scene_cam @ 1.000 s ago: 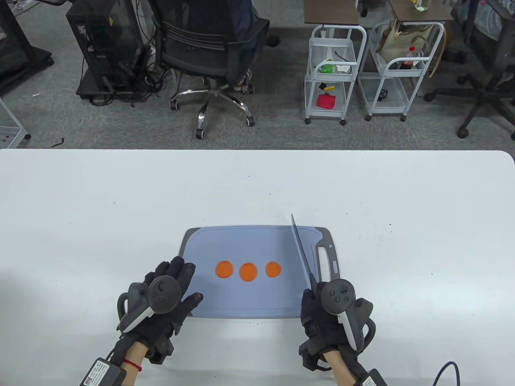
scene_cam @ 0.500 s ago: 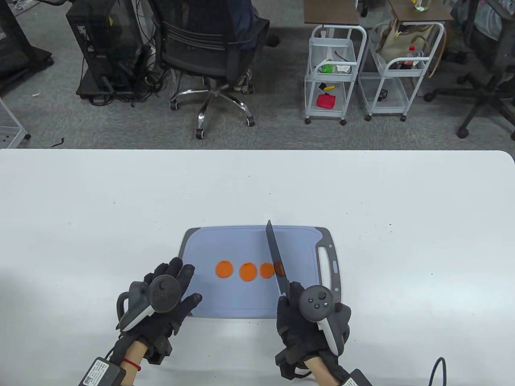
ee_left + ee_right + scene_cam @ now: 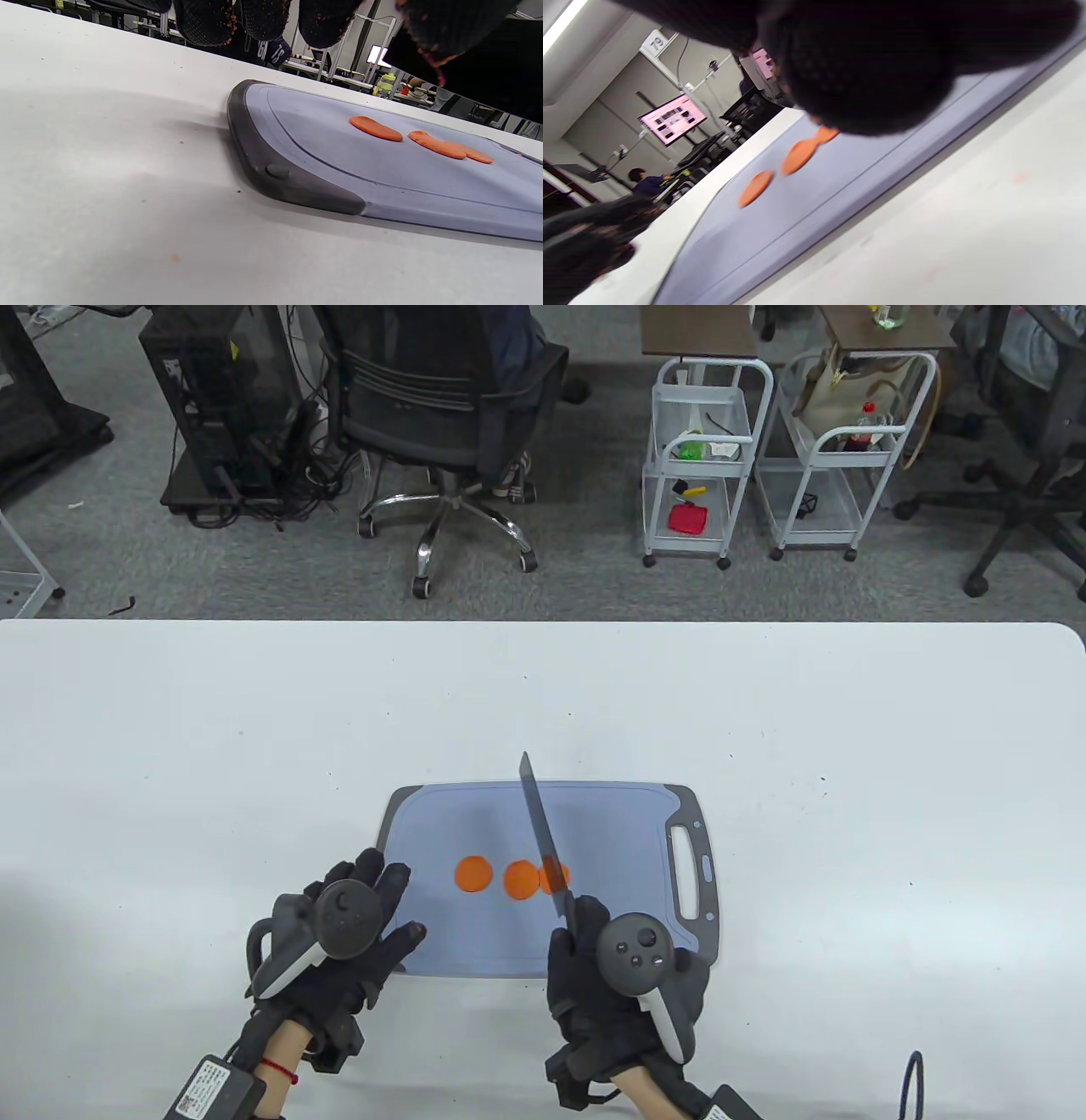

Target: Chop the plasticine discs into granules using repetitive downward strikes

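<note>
Three flat orange plasticine discs lie in a row on the blue-grey cutting board: left disc, middle disc, right disc. My right hand grips the handle of a dark knife. Its blade points away from me and crosses over the right disc; the discs look whole. My left hand is open with fingers spread over the board's near-left corner, holding nothing. The discs also show in the left wrist view and the right wrist view. The knife is hidden in the right wrist view.
The board lies near the front edge of the white table; its handle slot is at the right. An office chair and two white trolleys stand on the floor beyond the table.
My right hand has carried the knife leftwards, from the board's right edge to over the right disc. The left hand has stayed in place.
</note>
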Motion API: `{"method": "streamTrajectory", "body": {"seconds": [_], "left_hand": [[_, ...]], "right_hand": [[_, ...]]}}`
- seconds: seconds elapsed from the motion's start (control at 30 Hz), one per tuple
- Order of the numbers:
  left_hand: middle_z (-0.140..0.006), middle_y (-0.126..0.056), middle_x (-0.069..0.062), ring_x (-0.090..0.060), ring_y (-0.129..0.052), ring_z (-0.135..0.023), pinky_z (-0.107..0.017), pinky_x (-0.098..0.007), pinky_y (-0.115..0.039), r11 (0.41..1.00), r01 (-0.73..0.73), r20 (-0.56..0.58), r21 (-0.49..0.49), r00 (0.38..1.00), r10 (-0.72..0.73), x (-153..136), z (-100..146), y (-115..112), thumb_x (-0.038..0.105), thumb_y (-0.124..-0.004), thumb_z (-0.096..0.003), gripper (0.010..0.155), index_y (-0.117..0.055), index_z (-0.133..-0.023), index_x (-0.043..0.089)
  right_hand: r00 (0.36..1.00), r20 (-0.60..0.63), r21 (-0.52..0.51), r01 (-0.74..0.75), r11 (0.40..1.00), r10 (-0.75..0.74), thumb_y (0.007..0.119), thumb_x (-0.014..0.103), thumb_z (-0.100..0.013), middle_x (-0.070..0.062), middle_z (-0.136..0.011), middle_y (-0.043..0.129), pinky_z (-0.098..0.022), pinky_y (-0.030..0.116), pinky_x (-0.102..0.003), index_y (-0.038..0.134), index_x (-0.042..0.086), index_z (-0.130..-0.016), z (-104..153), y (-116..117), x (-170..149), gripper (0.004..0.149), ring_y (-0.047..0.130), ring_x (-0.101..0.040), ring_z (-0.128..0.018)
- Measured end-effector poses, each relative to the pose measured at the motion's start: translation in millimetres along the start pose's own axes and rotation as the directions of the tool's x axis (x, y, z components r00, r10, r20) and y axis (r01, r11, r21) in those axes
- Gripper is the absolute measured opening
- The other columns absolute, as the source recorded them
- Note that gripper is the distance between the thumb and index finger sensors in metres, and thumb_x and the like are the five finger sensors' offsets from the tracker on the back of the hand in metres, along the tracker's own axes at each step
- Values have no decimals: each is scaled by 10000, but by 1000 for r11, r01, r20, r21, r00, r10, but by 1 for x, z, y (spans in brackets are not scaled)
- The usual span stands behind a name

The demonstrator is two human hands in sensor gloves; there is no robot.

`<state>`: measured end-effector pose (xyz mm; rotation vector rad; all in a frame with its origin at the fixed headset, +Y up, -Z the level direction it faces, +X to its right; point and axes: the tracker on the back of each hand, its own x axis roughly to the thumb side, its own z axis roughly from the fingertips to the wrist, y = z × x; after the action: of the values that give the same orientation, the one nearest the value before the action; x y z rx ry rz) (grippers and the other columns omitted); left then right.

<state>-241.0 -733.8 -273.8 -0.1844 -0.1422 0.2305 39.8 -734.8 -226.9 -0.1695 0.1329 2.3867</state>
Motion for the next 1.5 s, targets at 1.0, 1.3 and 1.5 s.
{"method": "streamTrajectory", "body": {"seconds": [1.0,1.3,1.5], "left_hand": [[-1264,-453,-86,-467,-591,-1108,-766,-650,-467,999,35,9,-42,999,-35,2,3,-1,671,-613,-416,791,-522,-1124,331],[-1265,-449,-90,-466,-592,-1108,-767,-648,-467,997,46,13,-57,999,-45,3,2,-3,671,-613,-416,789,-525,-1122,331],[-1265,-445,-90,-470,-581,-1110,-768,-649,-463,997,48,14,-62,999,-47,4,1,-4,671,-612,-417,788,-527,-1123,331]], "right_hand": [[991,-136,174,25,984,-1,793,386,-474,-115,-759,929,-298,915,-482,667,134,-1018,-7,27,17,612,1124,-312,-372],[990,-104,16,100,995,-97,810,377,-477,-80,-653,952,-204,860,-434,735,167,-981,-14,-13,1,551,1024,-217,-162],[985,-163,-67,-68,995,56,789,424,-497,-66,-589,983,-155,862,-432,778,141,-957,-15,-24,-18,541,1021,-210,-94]]}}
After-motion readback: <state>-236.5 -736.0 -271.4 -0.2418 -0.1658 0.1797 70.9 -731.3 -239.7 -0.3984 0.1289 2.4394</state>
